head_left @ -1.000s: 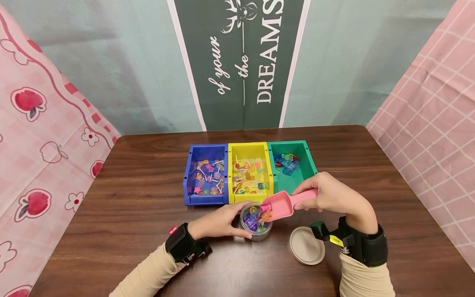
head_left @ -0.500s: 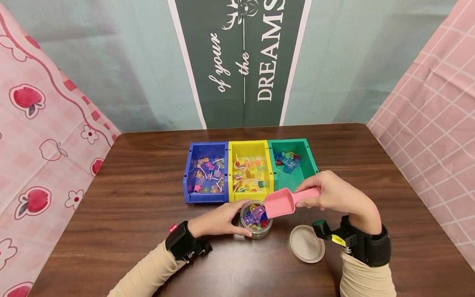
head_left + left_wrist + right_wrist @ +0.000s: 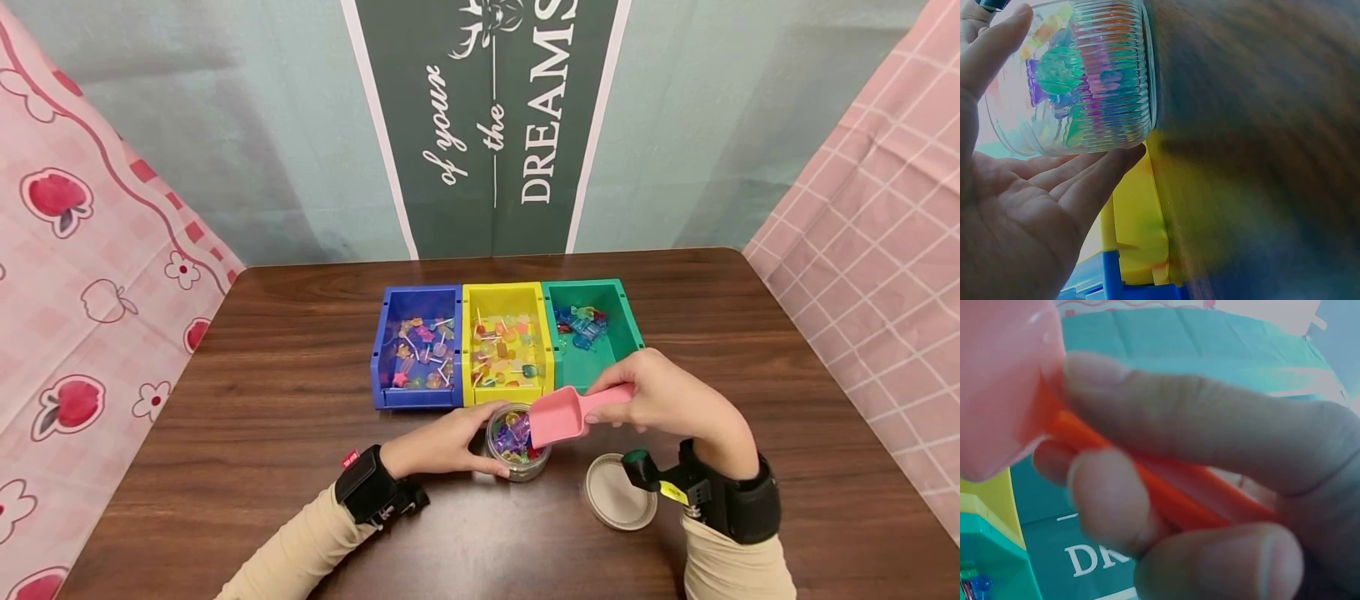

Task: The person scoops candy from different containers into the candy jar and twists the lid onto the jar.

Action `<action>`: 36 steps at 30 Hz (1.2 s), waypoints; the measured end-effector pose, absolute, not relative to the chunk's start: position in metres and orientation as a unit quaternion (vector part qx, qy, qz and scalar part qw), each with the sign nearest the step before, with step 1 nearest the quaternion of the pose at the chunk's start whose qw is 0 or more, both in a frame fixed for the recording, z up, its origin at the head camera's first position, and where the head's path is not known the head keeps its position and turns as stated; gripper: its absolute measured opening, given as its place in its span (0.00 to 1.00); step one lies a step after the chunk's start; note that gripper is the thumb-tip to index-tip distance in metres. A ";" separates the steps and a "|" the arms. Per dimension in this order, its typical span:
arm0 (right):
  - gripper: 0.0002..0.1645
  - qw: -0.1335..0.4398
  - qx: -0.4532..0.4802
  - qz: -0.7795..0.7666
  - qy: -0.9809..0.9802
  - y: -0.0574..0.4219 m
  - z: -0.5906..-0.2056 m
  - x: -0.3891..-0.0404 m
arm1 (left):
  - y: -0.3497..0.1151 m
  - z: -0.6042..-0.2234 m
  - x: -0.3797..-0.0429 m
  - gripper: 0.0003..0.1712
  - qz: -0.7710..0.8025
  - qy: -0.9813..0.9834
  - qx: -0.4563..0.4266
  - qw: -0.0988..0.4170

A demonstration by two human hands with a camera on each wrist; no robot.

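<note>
My left hand [image 3: 448,442] holds a clear ribbed jar [image 3: 1116,75] between thumb and fingers, from its left side. Colourful translucent candy-like pieces [image 3: 513,437] fill the jar, among them a green ball and purple bits. In my right hand [image 3: 660,396] the handle of a pink scoop [image 3: 555,417] is pinched between thumb and fingers. The scoop's bare blade tilts toward the jar, and its front edge overlaps the right side of the jar's mouth in the head view. In the right wrist view the fingers wrap the scoop's handle [image 3: 1185,494] close behind the blade.
Behind the jar stand joined bins: blue [image 3: 416,398], yellow [image 3: 506,393] and green [image 3: 592,367]. Small lollipops and candy shapes lie in the blue and yellow ones, bluish pieces in the green. A round lid [image 3: 621,492] lies on the wooden table [image 3: 300,350] right of the jar.
The pink and orange pieces at the scoop's edge have dropped into the jar, leaving the scoop bare. The scoop moved slightly right, then back left toward the jar. The left hand stayed put.
</note>
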State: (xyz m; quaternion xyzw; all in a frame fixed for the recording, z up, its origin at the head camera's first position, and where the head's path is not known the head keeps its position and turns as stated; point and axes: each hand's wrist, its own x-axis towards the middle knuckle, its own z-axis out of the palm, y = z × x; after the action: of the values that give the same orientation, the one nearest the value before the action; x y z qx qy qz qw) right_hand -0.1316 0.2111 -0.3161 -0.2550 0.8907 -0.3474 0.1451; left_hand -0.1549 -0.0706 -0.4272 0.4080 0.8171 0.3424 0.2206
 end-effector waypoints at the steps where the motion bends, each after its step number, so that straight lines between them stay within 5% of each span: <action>1: 0.13 0.142 -0.252 -0.342 0.894 0.209 -0.316 -0.130 | -0.071 -0.427 -0.155 0.48 0.342 0.817 0.407 0.222; 15: 0.07 0.117 -0.238 -0.303 0.916 0.181 -0.314 -0.120 | -0.070 -0.426 -0.154 0.48 0.337 0.820 0.404 0.227; 36: 0.10 0.042 -0.175 -0.293 0.939 0.231 -0.303 -0.119 | -0.071 -0.426 -0.155 0.48 0.346 0.816 0.403 0.227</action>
State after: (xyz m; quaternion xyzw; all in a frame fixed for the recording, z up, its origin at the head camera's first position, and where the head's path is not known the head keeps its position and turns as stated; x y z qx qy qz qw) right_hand -0.1195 0.2307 -0.3034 -0.1748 0.9391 -0.2929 0.0418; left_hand -0.1550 -0.0706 -0.4256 0.4031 0.8164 0.3456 0.2271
